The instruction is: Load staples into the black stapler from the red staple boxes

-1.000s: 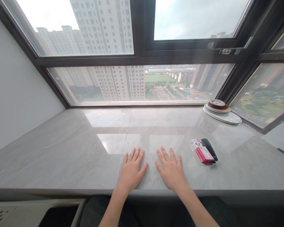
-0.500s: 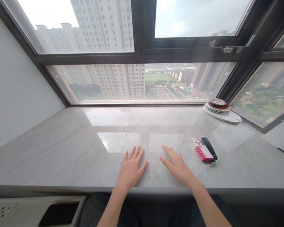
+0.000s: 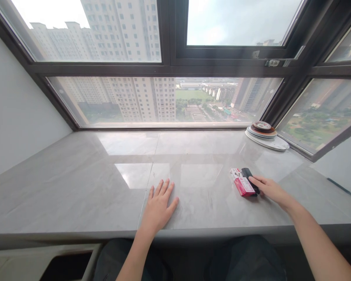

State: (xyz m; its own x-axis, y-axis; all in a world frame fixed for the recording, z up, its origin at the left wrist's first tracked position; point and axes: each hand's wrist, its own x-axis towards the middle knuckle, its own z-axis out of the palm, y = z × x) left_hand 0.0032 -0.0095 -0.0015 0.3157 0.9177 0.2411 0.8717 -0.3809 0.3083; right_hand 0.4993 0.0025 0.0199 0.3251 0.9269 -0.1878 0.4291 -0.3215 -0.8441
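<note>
My left hand (image 3: 159, 205) lies flat on the grey marbled counter, its fingers spread and nothing in it. On the right, my right hand (image 3: 267, 190) has its fingers closed on the right side of a black stapler (image 3: 247, 172), the lower part of which is covered by the fingers. Against the stapler's left side rests a small pink and white box (image 3: 243, 186). Both stapler and box are on the counter surface.
A stack of round plates and coasters (image 3: 262, 132) stands at the back right corner by the window. The window frame (image 3: 163, 70) bounds the counter (image 3: 76, 187) behind. A beige appliance or cabinet top (image 3: 23, 261) sits below the front edge at left.
My right hand has moved right from the middle of the counter to the black stapler and taken hold of its side. The left hand stays in place. The view has shifted slightly.
</note>
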